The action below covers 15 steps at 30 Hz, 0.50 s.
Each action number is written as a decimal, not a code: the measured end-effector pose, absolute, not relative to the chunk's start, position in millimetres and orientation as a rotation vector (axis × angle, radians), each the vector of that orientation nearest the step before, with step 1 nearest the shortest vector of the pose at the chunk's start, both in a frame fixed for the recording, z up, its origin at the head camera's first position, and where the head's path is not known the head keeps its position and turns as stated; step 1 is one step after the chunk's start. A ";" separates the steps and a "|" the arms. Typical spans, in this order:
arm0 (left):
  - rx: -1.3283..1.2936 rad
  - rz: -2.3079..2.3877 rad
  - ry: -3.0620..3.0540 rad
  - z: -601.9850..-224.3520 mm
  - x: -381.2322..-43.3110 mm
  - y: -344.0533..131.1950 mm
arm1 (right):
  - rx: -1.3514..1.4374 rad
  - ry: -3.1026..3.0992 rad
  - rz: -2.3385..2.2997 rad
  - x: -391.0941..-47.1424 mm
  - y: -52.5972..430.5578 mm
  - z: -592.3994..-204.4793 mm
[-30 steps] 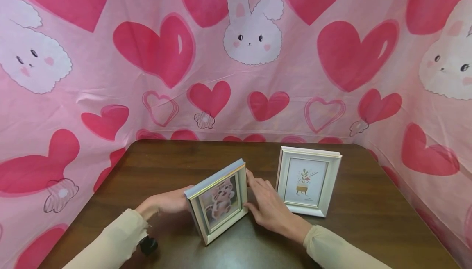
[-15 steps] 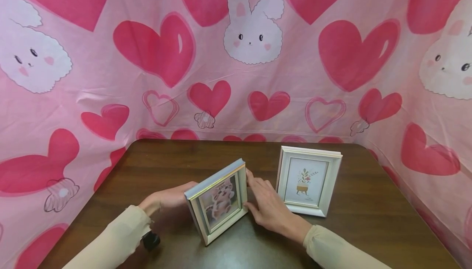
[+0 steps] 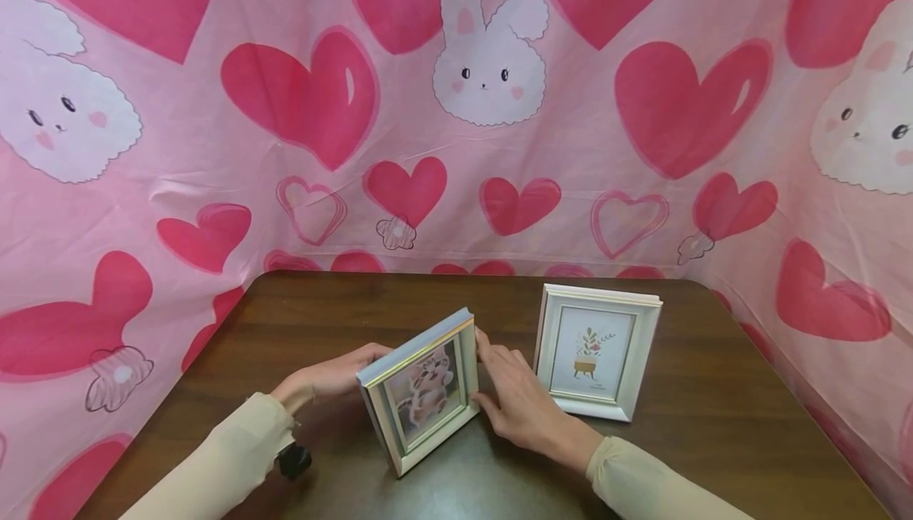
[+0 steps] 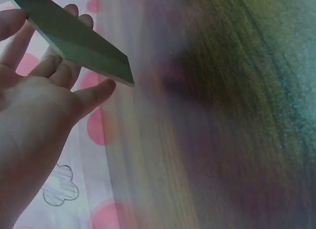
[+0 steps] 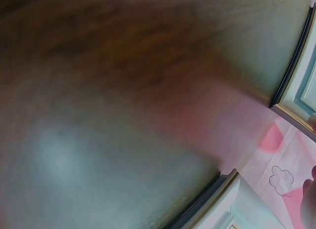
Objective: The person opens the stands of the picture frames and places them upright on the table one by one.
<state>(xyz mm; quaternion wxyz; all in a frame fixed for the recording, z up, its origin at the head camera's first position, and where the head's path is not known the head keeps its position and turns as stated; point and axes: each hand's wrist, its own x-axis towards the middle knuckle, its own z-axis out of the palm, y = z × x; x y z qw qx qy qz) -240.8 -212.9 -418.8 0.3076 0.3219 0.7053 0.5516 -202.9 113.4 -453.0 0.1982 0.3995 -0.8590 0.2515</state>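
A cream and gold picture frame (image 3: 460, 393) with a kitten photo stands turned at an angle in the middle of the table. My left hand (image 3: 338, 373) reaches behind it, fingers partly hidden by the frame. In the left wrist view this hand holds a flat, dark greenish stand leg (image 4: 81, 44), with fingertips along both of its edges. My right hand (image 3: 524, 405) grips the frame's right side, thumb low at the front edge and fingers higher up. Only bits of the right fingers (image 5: 310, 197) show in the right wrist view.
A white picture frame (image 3: 643, 361) with a potted plant print stands upright to the right, close beyond my right hand. The brown wooden table (image 3: 321, 298) meets a pink cloth (image 3: 406, 124) printed with hearts and rabbits at its back and sides.
My left hand has shifted slightly upward and to the right behind the kitten frame. My right hand and both frames stay in place.
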 end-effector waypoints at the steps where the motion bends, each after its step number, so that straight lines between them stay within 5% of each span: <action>1: 0.864 1.461 1.863 -418.7 -241.1 -212.6 | 1.117 -2.401 0.699 -203.1 113.4 -453.1; 15: 0.863 1.392 2.017 -415.5 -236.5 -218.3 | 1.147 -2.338 0.662 -205.5 112.7 -454.2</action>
